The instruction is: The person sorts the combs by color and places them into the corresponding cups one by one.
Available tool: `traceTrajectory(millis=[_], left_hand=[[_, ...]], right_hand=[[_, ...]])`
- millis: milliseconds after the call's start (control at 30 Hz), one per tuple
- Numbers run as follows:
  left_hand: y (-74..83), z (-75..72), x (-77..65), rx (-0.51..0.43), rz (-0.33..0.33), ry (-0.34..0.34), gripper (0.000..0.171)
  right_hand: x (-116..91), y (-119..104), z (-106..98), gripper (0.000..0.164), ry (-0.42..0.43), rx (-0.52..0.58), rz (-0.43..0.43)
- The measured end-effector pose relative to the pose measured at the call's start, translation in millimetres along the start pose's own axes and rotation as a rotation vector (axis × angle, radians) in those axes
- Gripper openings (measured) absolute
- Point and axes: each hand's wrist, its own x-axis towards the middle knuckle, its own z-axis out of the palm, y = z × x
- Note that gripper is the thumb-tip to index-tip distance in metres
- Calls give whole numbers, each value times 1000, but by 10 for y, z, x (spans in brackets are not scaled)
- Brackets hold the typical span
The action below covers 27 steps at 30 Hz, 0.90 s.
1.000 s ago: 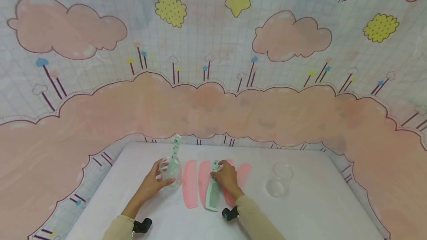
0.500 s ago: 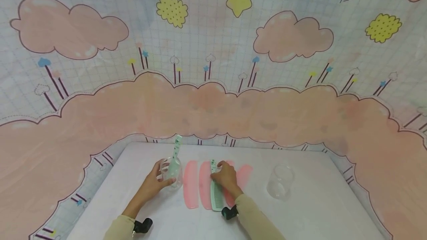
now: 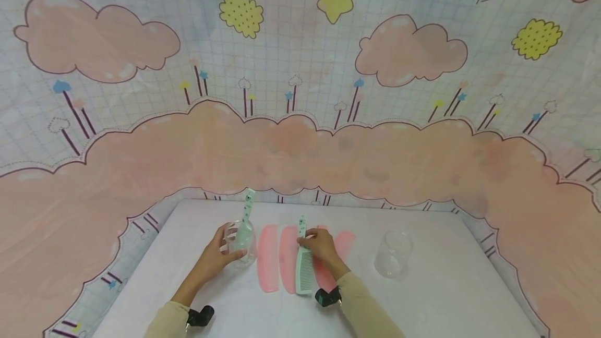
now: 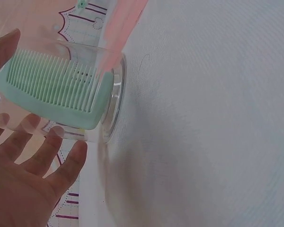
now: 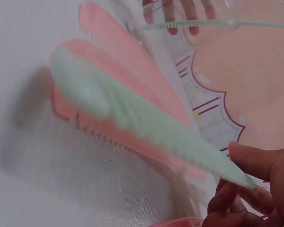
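Observation:
My left hand [image 3: 213, 257] holds a clear cup [image 3: 252, 255] at the left of the table, thumb on one side and fingers on the other. A mint-green comb [image 3: 247, 213] stands tilted inside that cup, its toothed end down, as the left wrist view shows. With thumb and fingers, my right hand [image 3: 324, 246] pinches a second mint-green comb [image 3: 304, 273] by its patterned handle. Its toothed part hangs over the pink combs [image 3: 268, 260], several of which lie side by side on the table. In the right wrist view, this green comb [image 5: 132, 116] appears raised above them.
Another clear cup [image 3: 393, 260] stands to the right of the pink combs. The white table [image 3: 451, 275] meets a printed cloth backdrop [image 3: 300, 155] at its far edge. A dark wrist camera [image 3: 201, 316] is strapped to each arm.
The green comb in my right hand has straightened from a slant and risen slightly. My right hand has shifted its hold on the handle. The left hand and its cup stay in place.

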Motion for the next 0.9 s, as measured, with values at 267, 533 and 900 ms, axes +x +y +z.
traceTrajectory(millis=[267, 533, 900], left_hand=[[-25, 0, 0, 13, 3, 5, 93], [-35, 3, 9, 10, -11, 12, 94], [-43, 2, 5, 7, 24, 0, 94]], right_hand=[[-84, -67, -42, 29, -2, 64, -86], [-162, -204, -115, 21, 30, 147, -114], [-317, -400, -321, 25, 66, 192, -204]])
